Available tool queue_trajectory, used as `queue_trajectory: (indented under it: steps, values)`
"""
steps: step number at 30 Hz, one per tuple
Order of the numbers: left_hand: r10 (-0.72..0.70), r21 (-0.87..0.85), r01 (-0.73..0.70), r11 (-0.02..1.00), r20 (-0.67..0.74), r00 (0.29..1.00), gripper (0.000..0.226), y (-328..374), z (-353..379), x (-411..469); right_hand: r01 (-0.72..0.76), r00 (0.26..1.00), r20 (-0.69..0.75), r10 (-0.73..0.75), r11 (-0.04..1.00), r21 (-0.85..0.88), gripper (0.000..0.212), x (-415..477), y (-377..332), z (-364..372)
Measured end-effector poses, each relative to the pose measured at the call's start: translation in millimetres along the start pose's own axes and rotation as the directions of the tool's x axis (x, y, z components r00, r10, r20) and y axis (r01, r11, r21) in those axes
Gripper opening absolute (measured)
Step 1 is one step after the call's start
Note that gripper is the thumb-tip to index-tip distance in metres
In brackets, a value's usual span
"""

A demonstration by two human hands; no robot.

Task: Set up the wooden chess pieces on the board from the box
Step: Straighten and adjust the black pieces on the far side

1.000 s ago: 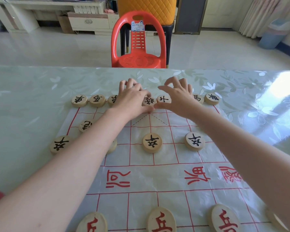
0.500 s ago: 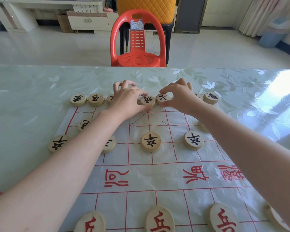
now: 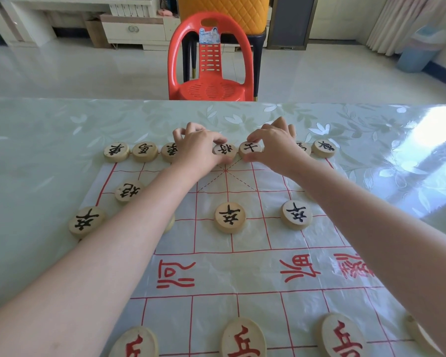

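A plastic chess board with red lines lies on the table. Round wooden pieces with black characters stand along its far row, and several more sit two rows nearer. My left hand curls round the black general piece at the middle of the far row. My right hand pinches the black advisor piece just right of it between thumb and forefinger. Both pieces rest on the board. Red-character pieces line the near edge. No box is in view.
The board lies on a pale green flowered tablecloth. A red plastic chair stands behind the table's far edge. My forearms cover parts of the board's left and right sides, hiding some pieces.
My right hand's fingers, spread a second ago, have closed onto the advisor piece. My left hand has stayed on the general piece. The view has shifted slightly.
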State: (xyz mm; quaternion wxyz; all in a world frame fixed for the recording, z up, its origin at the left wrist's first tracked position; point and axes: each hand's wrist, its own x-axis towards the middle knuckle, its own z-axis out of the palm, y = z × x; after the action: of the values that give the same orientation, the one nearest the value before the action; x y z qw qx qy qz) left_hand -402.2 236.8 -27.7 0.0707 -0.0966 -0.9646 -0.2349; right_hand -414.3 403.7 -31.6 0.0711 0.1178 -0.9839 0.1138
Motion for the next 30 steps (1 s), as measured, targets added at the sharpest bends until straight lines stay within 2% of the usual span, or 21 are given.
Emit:
queue_trajectory:
  steps: [4, 11, 18, 30]
  values:
    - [-0.064, 0.008, 0.064, 0.998, 0.031, 0.997, 0.046, -3.7, 5.0, 5.3, -0.005, 1.000, -0.013, 0.005, 1.000, -0.020, 0.051, -0.6, -1.2, 2.4]
    - [-0.084, 0.002, 0.084, 0.997, 0.035, 0.996, 0.046, -7.1, 9.1, 10.5, -0.003, 1.000, 0.011, 0.004, 0.999, -0.044, 0.048, 1.4, -3.8, 0.1]
    - [-0.140, -0.064, 0.142, 0.988, 0.033, 0.990, 0.045, -4.3, 7.9, 6.4, -0.007, 1.000, -0.004, 0.007, 0.999, -0.036, 0.051, -1.0, -3.6, 2.0]
    - [-0.138, -0.016, 0.139, 0.990, 0.055, 0.989, 0.047, 9.9, -4.1, 1.0, -0.016, 0.998, -0.059, 0.015, 1.000, -0.023, 0.054, -4.3, -2.5, 4.4]
